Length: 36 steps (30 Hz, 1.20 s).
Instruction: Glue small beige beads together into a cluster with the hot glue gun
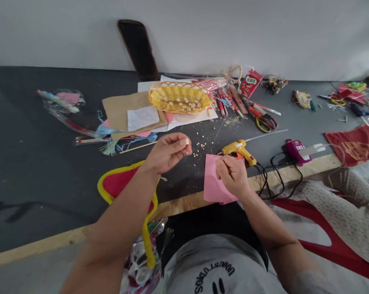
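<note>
Between thumb and fingers, my left hand (171,152) pinches a small cream-coloured piece (187,141) above the grey table. Several small pale pieces (202,145) lie scattered just to its right. My right hand (232,174) is closed over a pink sheet (214,185); whatever its fingers hold, if anything, is hidden. A yellow glue gun (240,151) lies right behind that hand. Behind my left hand, a yellow woven basket (154,96) holds several small pale pieces. Under my left forearm is a red shape with a fuzzy yellow edge (106,179).
A phone (138,49) leans on the wall. Brown paper (120,107), tassels (109,147), red-handled scissors (264,119) and a red box (250,83) lie farther back. At right are a purple device (295,151) with black cables and a red cloth pouch (356,143).
</note>
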{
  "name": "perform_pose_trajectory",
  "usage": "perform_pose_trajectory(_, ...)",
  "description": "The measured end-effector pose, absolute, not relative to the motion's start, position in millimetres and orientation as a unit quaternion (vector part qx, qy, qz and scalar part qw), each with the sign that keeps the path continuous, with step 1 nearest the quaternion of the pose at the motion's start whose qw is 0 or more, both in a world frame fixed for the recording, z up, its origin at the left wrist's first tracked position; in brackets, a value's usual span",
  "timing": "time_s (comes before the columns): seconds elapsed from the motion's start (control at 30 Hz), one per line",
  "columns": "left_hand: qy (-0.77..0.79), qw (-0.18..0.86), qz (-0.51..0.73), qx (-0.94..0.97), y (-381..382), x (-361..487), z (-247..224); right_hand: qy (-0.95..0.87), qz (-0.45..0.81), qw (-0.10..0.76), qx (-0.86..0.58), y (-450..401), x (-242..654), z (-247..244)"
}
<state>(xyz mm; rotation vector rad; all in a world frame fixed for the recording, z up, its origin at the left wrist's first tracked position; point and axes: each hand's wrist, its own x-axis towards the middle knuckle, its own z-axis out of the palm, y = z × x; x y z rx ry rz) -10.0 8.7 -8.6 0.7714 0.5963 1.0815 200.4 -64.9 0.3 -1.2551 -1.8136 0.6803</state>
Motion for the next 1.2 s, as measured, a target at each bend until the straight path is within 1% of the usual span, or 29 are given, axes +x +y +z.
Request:
perform_pose_trajectory(0.1,0.25,0.744,0.534,0.315,11.6,-11.7,-5.5,-0.742,0.281,0.37,-0.484,-68.2,206.7,-6.0)
perform_pose_trajectory(0.23,0.252,0.735,0.572,0.262,12.8,-12.0,0.6,-0.819,0.266,0.264,-0.435,-64.5,209.6,-13.3)
perform_pose_trajectory(0.3,0.269,0.73,0.577,0.249,13.1,-12.3,3.0,-0.845,0.238,0.234,-0.417,-58.2,206.8,-12.0)
perform_pose_trajectory(0.53,0.27,0.724,0.581,0.253,14.2,-16.0,1.7,-0.854,0.183,0.209,-0.441,-25.7,184.4,9.0)
perform_pose_trajectory(0.63,0.248,0.724,0.586,0.267,13.9,-17.1,-1.3,-0.831,0.161,0.241,-0.475,-19.4,188.4,16.6)
perform_pose_trajectory(0.77,0.242,0.721,0.58,0.291,13.5,-16.4,-3.4,-0.774,0.123,0.271,-0.559,-22.2,226.5,17.8)
perform_pose_trajectory(0.87,0.238,0.724,0.57,0.308,13.8,-15.0,-5.2,-0.732,0.059,0.21,-0.645,-30.1,266.8,7.8)
perform_pose_trajectory(0.97,0.236,0.729,0.556,0.321,14.1,-13.3,-8.4,-0.713,0.052,0.148,-0.684,-38.7,296.1,-8.2)
perform_pose_trajectory(1.07,0.244,0.732,0.544,0.331,13.9,-11.6,-11.7,-0.709,0.075,0.131,-0.689,-41.8,307.2,-21.6)
perform_pose_trajectory(1.2,0.258,0.731,0.524,0.354,12.9,-10.2,-14.6,-0.711,0.093,0.14,-0.683,-33.2,307.7,-25.0)
